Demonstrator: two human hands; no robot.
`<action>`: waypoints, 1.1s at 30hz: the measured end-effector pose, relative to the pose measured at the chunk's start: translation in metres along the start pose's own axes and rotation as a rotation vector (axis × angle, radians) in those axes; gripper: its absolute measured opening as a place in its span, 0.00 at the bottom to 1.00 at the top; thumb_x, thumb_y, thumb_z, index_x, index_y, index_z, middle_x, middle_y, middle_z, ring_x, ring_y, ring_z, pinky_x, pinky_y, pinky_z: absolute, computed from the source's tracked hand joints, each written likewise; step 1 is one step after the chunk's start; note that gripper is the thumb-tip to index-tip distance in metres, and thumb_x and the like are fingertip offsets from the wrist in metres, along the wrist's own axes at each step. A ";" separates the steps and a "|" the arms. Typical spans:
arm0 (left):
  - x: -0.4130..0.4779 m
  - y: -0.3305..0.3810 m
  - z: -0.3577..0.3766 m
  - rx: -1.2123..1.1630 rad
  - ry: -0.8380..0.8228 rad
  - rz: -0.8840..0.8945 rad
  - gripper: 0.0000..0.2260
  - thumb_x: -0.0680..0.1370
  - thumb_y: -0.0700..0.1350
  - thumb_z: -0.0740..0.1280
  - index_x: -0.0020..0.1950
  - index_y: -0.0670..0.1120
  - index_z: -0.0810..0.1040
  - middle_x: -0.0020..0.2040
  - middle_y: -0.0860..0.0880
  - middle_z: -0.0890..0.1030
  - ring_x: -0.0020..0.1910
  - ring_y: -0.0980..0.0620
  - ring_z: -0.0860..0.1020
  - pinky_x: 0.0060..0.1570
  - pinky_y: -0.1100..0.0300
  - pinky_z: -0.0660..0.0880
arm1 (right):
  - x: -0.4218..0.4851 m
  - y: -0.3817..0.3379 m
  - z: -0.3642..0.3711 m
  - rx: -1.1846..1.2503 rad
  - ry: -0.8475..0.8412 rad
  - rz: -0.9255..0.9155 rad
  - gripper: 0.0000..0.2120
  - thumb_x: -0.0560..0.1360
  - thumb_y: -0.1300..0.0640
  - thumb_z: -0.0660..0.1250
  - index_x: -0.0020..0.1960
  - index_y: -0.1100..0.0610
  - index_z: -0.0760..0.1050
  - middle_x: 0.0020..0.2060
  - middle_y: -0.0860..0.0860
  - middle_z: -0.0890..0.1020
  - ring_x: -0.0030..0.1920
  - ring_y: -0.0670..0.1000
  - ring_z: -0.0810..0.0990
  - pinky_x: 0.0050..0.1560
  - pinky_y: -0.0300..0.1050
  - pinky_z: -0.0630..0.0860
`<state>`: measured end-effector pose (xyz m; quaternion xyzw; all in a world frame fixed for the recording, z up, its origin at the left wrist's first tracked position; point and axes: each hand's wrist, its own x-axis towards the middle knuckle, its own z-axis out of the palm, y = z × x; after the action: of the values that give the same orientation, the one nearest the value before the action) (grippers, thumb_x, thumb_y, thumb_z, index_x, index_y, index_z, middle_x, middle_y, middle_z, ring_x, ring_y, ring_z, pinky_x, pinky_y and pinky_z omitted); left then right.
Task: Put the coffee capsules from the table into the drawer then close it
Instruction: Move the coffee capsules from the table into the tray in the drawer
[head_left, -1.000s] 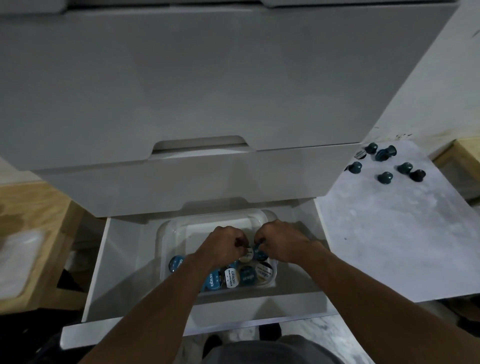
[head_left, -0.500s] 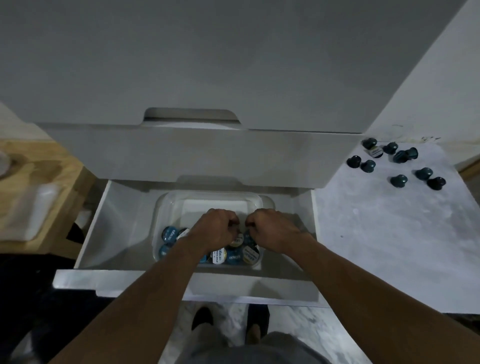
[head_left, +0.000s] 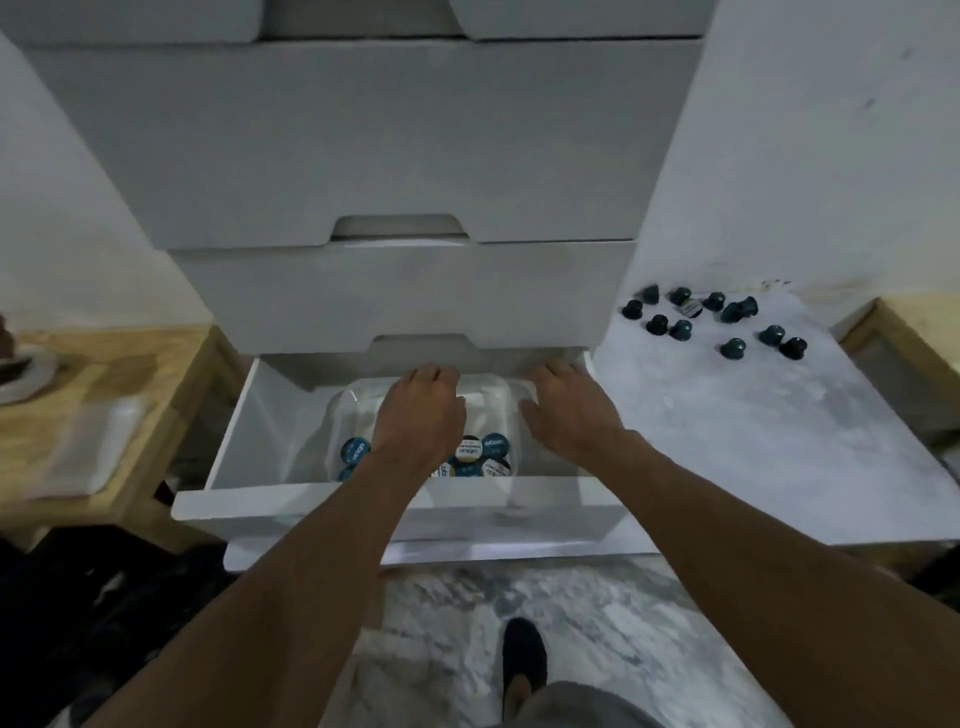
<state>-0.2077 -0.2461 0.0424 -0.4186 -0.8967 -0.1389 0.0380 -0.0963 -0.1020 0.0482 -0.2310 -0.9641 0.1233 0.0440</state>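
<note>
The bottom white drawer (head_left: 260, 415) stands pulled out. Inside it a clear plastic tub (head_left: 343, 410) holds several dark blue coffee capsules (head_left: 493, 447) with printed lids. My left hand (head_left: 421, 410) hovers over the tub with relaxed fingers and holds nothing. My right hand (head_left: 566, 410) is spread above the tub's right side, also holding nothing. Several more dark blue capsules (head_left: 732, 347) lie scattered on the white table (head_left: 753, 441) to the right of the drawer unit.
Closed white drawers (head_left: 395, 156) rise above the open one. A wooden surface (head_left: 156, 364) with a white dish (head_left: 26, 374) and a white tray (head_left: 93, 447) lies at left. Another wooden piece (head_left: 914, 322) is at far right. My foot (head_left: 524, 660) stands on marble floor.
Both hands have opened and lifted away from the capsules in the tub, moving apart and toward the back of the drawer. The camera has pulled back.
</note>
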 end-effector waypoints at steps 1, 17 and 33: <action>-0.004 0.005 -0.006 0.016 0.031 0.037 0.15 0.78 0.45 0.61 0.63 0.42 0.73 0.59 0.42 0.76 0.57 0.42 0.74 0.57 0.50 0.71 | -0.010 0.001 -0.006 -0.014 0.041 0.026 0.19 0.77 0.53 0.61 0.66 0.60 0.69 0.64 0.57 0.74 0.63 0.59 0.70 0.61 0.53 0.72; -0.027 0.161 -0.021 0.019 0.310 0.531 0.13 0.75 0.46 0.67 0.56 0.40 0.77 0.51 0.42 0.81 0.48 0.43 0.80 0.52 0.52 0.77 | -0.146 0.092 -0.082 -0.124 0.320 0.330 0.21 0.80 0.50 0.58 0.68 0.60 0.66 0.67 0.59 0.71 0.66 0.60 0.70 0.60 0.55 0.73; 0.070 0.368 0.077 -0.007 0.205 0.456 0.11 0.74 0.46 0.68 0.53 0.41 0.78 0.46 0.44 0.81 0.42 0.46 0.80 0.41 0.55 0.78 | -0.143 0.331 -0.113 -0.005 0.186 0.372 0.20 0.81 0.48 0.56 0.68 0.57 0.67 0.65 0.54 0.74 0.63 0.54 0.73 0.62 0.49 0.72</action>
<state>0.0306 0.0523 0.0613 -0.5940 -0.7700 -0.1714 0.1576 0.1907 0.1433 0.0676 -0.4155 -0.8970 0.1049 0.1088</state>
